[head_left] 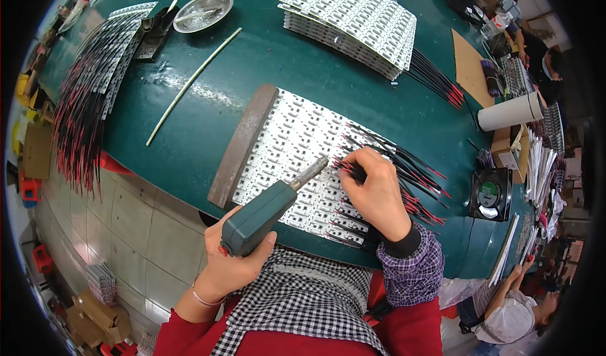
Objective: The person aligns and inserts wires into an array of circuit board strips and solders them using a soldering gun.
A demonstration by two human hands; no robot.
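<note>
Across the green worktop [189, 113], near its front edge, a white panel of small circuit boards [290, 135], lying flat. Beyond it, a stack of similar panels [353, 18]. Along the flat panel's left edge, a brown bar [244, 146]. In the left hand [237, 264], wrapped round the handle, a green soldering iron [262, 216], with its tip just beside the right fingertips (touching or apart, hard to tell). Pinched in the right hand [375, 185], over the panel, black wires with red ends [413, 174], with more fanned rightward.
</note>
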